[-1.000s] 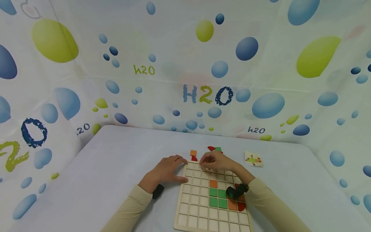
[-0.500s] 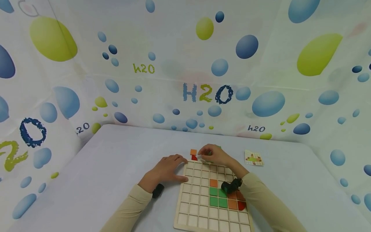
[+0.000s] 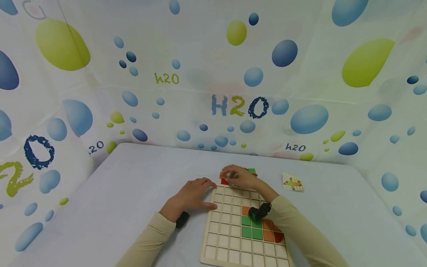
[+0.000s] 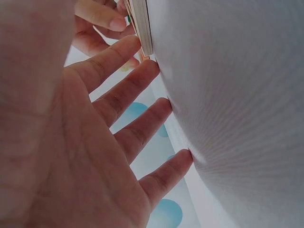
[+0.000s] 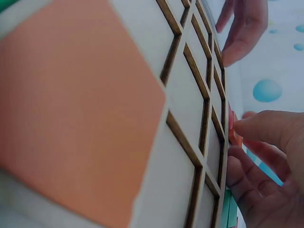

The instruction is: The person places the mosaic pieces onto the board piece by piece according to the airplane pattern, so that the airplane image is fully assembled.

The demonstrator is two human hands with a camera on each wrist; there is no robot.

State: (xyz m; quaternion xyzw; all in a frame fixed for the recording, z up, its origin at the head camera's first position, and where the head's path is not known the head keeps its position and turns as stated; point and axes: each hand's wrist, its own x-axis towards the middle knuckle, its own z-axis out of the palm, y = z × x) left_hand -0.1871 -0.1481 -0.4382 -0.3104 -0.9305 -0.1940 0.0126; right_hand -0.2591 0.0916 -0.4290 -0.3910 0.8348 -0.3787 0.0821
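Note:
My right hand [image 3: 241, 177] reaches over the board's far edge, with thumb and fingertips pinching an orange square tile [image 3: 222, 175]. A red tile [image 3: 224, 182] lies just below it, partly covered by the fingers in the head view. In the right wrist view my thumb and curled fingers surround the orange tile [image 5: 238, 140] just past the board's rim. My left hand [image 3: 191, 194] rests with spread, straight fingers against the left edge of the wooden grid board [image 3: 224, 230]. The left wrist view has its fingertips [image 4: 151, 66] touching the board's corner and the tablecloth.
Green tiles [image 3: 246, 232], orange tiles [image 3: 268, 235] and a red rounded tile [image 3: 278, 237] fill some board cells. Beyond the right hand lie a green tile [image 3: 252, 171] and red pieces. A pattern card [image 3: 293, 182] lies at the right on the white tablecloth [image 3: 150, 167].
My right hand has moved left along the board's far edge, from the area by the green and red pieces to the orange tile. The left hand has stayed in place.

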